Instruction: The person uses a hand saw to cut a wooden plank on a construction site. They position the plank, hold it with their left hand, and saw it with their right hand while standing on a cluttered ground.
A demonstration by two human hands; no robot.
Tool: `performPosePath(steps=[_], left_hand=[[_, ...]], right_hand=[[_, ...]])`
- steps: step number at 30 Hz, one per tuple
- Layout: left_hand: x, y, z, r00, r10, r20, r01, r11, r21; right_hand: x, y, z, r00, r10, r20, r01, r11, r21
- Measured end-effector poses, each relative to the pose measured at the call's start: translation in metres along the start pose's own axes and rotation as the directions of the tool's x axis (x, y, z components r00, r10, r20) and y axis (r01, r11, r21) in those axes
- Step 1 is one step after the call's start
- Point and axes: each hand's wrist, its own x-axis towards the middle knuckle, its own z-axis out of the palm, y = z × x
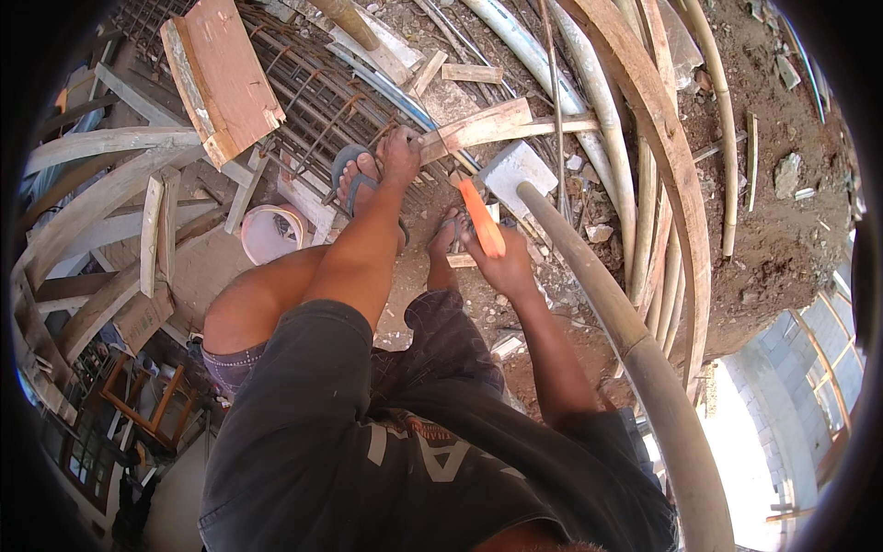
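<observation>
My left hand (401,155) presses on the near end of a wooden plank (492,124), its fingers closed around the edge beside my sandalled foot (357,175). My right hand (504,262) grips the orange handle of a handsaw (481,218). The saw's thin blade shows almost edge-on and runs from the handle to the plank, close to my left hand. How deep it sits in the wood I cannot tell. Beneath the plank lie pipes and rusty steel bars.
A bamboo pole (630,345) slants up on my right to a pale square slab (520,177). Curved timbers (676,175) and pipes (529,46) lie beyond. Steel rebar (308,87), a board (223,74), a pinkish bucket (273,234) and stacked lumber (110,230) are leftward.
</observation>
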Motion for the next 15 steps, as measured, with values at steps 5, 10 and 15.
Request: performPosePath(steps=[5, 10, 15], left_hand=[[0.001, 0.006, 0.000, 0.999, -0.044, -0.005, 0.044, 0.999, 0.013], [0.001, 0.002, 0.002, 1.000, -0.014, -0.008, 0.014, 1.000, 0.000], [-0.008, 0.001, 0.002, 0.999, -0.043, 0.016, 0.042, 0.999, 0.034]], right_hand=[[-0.195, -0.006, -0.050, 0.992, 0.126, 0.006, -0.126, 0.992, -0.030], [0.053, 0.010, 0.018, 0.994, 0.023, -0.109, -0.012, 0.995, 0.102], [0.106, 0.007, 0.032, 0.995, -0.072, -0.066, 0.076, 0.995, 0.063]])
